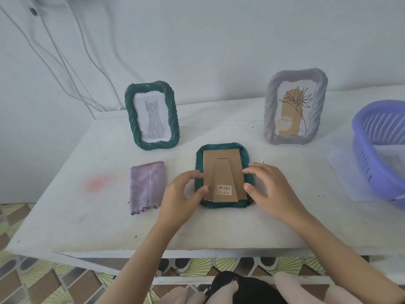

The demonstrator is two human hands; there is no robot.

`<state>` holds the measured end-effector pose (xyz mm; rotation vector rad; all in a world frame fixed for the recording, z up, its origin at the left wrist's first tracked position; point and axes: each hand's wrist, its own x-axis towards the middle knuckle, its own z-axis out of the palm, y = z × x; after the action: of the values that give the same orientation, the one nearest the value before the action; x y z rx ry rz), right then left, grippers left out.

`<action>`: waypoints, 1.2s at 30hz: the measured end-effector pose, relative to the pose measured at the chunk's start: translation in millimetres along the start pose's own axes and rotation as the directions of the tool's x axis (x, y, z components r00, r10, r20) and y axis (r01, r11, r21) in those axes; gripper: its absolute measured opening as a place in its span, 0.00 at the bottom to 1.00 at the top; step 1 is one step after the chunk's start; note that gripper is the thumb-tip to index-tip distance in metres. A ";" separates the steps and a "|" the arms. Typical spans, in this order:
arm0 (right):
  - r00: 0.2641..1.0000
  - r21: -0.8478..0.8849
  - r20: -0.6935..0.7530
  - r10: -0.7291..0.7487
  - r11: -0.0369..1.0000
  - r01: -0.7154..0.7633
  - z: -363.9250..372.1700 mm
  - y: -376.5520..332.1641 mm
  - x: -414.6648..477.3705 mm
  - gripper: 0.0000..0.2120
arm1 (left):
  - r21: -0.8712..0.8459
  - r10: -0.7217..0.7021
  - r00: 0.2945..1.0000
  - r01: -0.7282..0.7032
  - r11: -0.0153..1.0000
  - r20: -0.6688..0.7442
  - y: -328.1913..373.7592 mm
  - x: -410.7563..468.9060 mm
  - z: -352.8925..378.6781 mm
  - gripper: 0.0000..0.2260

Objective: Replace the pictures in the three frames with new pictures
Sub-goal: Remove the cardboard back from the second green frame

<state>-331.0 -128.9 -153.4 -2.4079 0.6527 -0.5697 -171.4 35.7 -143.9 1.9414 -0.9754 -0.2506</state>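
My left hand (183, 194) and right hand (270, 189) curl thumb and forefinger onto opposite side edges of the cardboard backing (223, 172) of the green frame (221, 147), which lies face down before me on the white table (87, 216). A folded purple cloth (148, 185) lies to its left. Behind stand the cat-picture frame (152, 115) and the grey frame (295, 106).

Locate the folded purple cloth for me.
In the head view, the purple cloth lies flat on the white table, left of the face-down green frame and in front of the standing cat-picture frame.
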 end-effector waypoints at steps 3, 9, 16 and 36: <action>0.999 -0.059 -0.039 0.032 0.998 -0.035 -1.2 -5.1 11.8 0.17 | 0.062 -0.048 0.990 0.041 0.997 0.131 -0.5 8.9 2.1 0.25; 0.998 -0.142 -0.033 0.055 0.988 -0.059 -2.1 -9.2 29.0 0.18 | 0.315 -0.109 0.951 0.013 0.949 0.288 -1.2 18.2 8.9 0.43; 0.992 -0.138 -0.005 0.126 0.982 -0.125 10.0 -9.6 31.4 0.20 | 0.332 -0.188 0.930 0.078 0.940 0.315 -2.8 20.2 9.6 0.46; 0.938 0.264 0.066 0.341 0.900 -0.346 13.6 -8.1 46.7 0.14 | 0.272 -0.209 0.922 0.121 0.955 0.325 -3.6 22.5 10.1 0.46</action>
<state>-284.4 -143.7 -147.1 -1.9787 0.9060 -0.4532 -159.9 14.0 -147.9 2.2621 -1.1122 -0.6175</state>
